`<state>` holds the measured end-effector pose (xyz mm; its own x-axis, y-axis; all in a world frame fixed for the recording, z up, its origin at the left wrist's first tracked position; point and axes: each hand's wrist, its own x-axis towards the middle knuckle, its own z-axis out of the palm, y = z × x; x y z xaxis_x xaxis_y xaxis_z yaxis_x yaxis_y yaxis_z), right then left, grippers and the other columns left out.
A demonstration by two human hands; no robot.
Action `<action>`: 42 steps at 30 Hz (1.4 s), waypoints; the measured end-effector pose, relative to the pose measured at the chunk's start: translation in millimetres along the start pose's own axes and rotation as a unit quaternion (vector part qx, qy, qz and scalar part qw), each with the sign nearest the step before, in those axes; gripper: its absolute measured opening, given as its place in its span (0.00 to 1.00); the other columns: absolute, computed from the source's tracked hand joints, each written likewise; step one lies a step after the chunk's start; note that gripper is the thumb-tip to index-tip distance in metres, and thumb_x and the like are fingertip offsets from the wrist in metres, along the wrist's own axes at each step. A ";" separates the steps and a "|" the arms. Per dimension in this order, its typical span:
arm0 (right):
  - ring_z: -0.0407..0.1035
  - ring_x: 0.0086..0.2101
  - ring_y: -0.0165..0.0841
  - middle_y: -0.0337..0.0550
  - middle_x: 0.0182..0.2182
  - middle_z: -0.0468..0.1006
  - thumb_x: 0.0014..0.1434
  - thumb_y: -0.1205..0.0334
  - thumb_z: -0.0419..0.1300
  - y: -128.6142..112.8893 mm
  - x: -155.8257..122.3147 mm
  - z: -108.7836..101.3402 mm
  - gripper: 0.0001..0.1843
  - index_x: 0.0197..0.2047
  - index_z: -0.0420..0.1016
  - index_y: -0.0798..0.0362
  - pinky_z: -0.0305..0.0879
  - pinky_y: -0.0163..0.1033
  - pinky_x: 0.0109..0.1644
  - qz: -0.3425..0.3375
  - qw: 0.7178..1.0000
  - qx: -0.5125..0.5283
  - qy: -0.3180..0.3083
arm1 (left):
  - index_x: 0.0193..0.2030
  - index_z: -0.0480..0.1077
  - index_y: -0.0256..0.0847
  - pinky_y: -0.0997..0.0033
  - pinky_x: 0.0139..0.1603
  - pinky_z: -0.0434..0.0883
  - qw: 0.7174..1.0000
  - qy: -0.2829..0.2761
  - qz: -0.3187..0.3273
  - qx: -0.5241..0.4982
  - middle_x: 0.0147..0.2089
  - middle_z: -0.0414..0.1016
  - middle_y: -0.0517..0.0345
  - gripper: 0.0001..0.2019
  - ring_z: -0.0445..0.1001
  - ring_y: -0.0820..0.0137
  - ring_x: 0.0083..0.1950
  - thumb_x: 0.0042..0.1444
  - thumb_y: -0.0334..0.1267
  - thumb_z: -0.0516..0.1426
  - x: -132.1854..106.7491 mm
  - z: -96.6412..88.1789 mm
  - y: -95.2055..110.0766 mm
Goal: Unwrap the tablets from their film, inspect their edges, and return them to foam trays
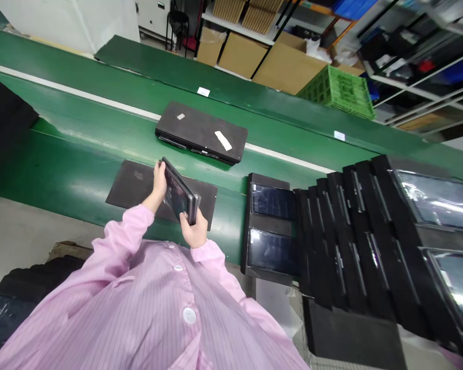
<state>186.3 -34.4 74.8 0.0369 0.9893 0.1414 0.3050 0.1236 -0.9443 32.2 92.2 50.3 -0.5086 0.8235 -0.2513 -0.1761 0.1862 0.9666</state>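
I hold a dark tablet [178,192] tilted on edge above a black mat [133,185] on the green bench. My left hand [160,181] grips its far end, fingers wrapped round the edge. My right hand [195,230] grips its near end from below. Both arms wear pink striped sleeves. The tablet's screen faces right and towards me.
A black foam tray [200,131] with white labels lies on the green conveyor [81,113] beyond. To the right stand stacked black foam trays [351,231] holding several tablets [272,251]. A green crate [337,90] and cardboard boxes [243,51] sit behind.
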 end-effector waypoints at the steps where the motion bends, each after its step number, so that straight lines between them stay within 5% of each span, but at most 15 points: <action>1: 0.78 0.42 0.41 0.51 0.42 0.81 0.57 0.56 0.60 12.5 -0.2 5.2 0.18 0.50 0.72 0.52 0.75 0.47 0.50 -0.014 1.000 0.008 0.000 | 0.58 0.65 0.45 0.65 0.70 0.60 1.000 -0.006 0.006 -0.002 0.67 0.65 0.52 0.22 0.60 0.65 0.71 0.64 0.54 0.49 13.1 5.7 6.2; 5: 0.74 0.53 0.44 0.57 0.51 0.77 0.57 0.55 0.61 55.7 -4.5 17.6 0.22 0.53 0.67 0.53 0.73 0.50 0.54 -0.014 1.000 0.015 -0.018 | 0.43 0.70 0.41 0.68 0.62 0.65 0.999 -0.045 0.021 0.013 0.49 0.75 0.54 0.12 0.71 0.66 0.56 0.62 0.47 0.53 39.1 30.9 12.6; 9: 0.73 0.53 0.44 0.56 0.52 0.76 0.57 0.53 0.63 75.8 -16.0 7.6 0.30 0.60 0.63 0.53 0.72 0.53 0.57 0.005 0.998 0.004 -0.055 | 0.32 0.68 0.42 0.70 0.55 0.65 0.994 -0.099 0.036 0.031 0.35 0.71 0.60 0.05 0.70 0.68 0.45 0.59 0.38 0.55 24.3 54.9 0.3; 15: 0.61 0.64 0.49 0.58 0.65 0.65 0.60 0.46 0.60 69.5 -24.2 -19.2 0.38 0.69 0.57 0.54 0.61 0.58 0.67 -0.005 0.992 0.020 -0.126 | 0.32 0.66 0.42 0.72 0.51 0.64 0.985 -0.161 0.059 0.026 0.35 0.67 0.61 0.05 0.67 0.69 0.42 0.59 0.34 0.52 -2.1 72.8 4.4; 23: 0.59 0.66 0.48 0.53 0.68 0.60 0.60 0.47 0.61 56.8 -20.5 -36.9 0.38 0.70 0.59 0.47 0.73 0.52 0.59 0.054 0.975 0.098 -0.193 | 0.33 0.66 0.43 0.70 0.51 0.65 0.961 -0.247 0.125 0.007 0.36 0.66 0.57 0.10 0.67 0.68 0.41 0.64 0.40 0.48 -23.2 73.1 7.4; 33: 0.61 0.65 0.47 0.48 0.69 0.60 0.59 0.52 0.59 68.3 -6.8 -42.3 0.34 0.68 0.63 0.44 0.72 0.52 0.59 0.090 0.957 0.154 -0.227 | 0.32 0.66 0.43 0.68 0.47 0.66 0.964 -0.217 0.149 -0.025 0.35 0.64 0.57 0.20 0.65 0.68 0.38 0.67 0.54 0.44 -2.7 76.5 -13.4; 42: 0.70 0.57 0.46 0.48 0.64 0.66 0.51 0.61 0.59 70.0 4.7 -44.6 0.35 0.64 0.67 0.46 0.72 0.54 0.58 0.120 0.955 0.160 -0.219 | 0.32 0.66 0.43 0.67 0.52 0.65 0.971 -0.202 0.128 0.013 0.36 0.66 0.57 0.20 0.68 0.67 0.41 0.69 0.48 0.42 -1.2 80.9 -11.8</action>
<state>250.3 -24.6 22.7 -0.3546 0.9208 -0.1624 0.0291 -0.1627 -0.9862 103.1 132.3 43.2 -0.1597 0.9866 0.0333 -0.0632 -0.0439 0.9970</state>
